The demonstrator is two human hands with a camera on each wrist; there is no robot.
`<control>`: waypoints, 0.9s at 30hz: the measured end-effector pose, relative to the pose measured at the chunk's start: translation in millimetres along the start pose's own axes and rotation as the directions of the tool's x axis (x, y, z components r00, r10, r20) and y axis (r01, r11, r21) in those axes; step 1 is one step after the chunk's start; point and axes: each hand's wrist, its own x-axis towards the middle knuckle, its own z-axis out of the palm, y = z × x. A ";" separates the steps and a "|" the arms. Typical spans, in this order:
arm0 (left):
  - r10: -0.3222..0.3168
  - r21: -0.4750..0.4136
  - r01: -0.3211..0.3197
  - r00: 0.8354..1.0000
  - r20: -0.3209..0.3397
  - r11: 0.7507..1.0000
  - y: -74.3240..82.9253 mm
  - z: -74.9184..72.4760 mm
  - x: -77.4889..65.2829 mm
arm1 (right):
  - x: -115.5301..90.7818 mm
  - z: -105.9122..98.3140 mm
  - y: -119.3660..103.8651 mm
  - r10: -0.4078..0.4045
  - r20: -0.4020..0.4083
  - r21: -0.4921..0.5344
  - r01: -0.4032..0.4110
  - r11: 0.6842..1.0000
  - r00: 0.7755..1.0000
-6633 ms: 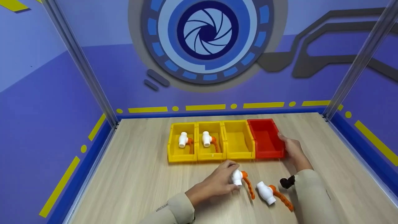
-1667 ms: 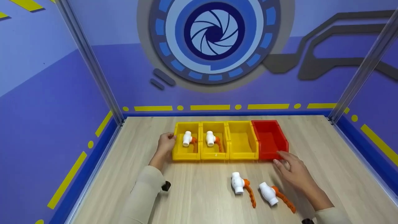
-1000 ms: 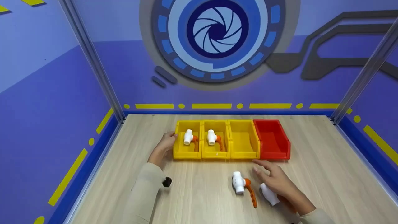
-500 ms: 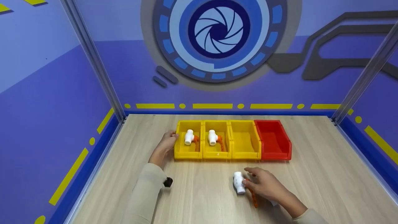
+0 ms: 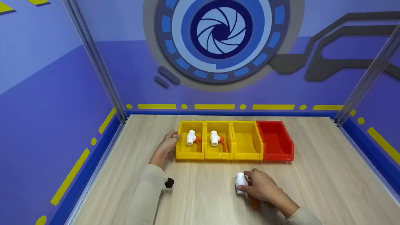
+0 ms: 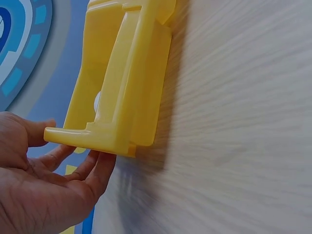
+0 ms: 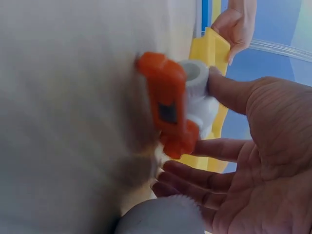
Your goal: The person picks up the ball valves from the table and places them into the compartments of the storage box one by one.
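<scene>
"While that right hand (image 5: pixel 263 187) has hold of the white valve (image 5: pixel 240 178), in front of the red bin (image 5: pixel 278 156) and off to its left, what bothers you?"

"The pinch, mainly. Thumb and index finger look to be doing all the work, and the orange handle (image 7: pixel 163 92) sticks out to one side, so the valve could twist or slip if it's lifted like that."

"And its neighbour?"

"Close by the other fingers (I catch only the white end of what I take to be a second valve (image 7: pixel 163 217)), also on the near side of the red bin. A low sweep of the hand could knock it away."

"The left hand (image 5: pixel 166 146) looks steadier."

"It does. At the end farthest from the red bin, it grips the side wall of the outermost yellow bin (image 5: pixel 190 156) between thumb and fingers. Even so, a careless tug there could drag that bin askew and jolt the stored valve (image 5: pixel 191 138) lying inside."
</scene>
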 end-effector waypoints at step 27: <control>-0.013 -0.001 0.013 0.999 0.039 1.000 -4.8 -2.7 -5.1 | 2.8 5.7 -20.9 -0.014 0.046 -0.043 0.016 0.999 0.999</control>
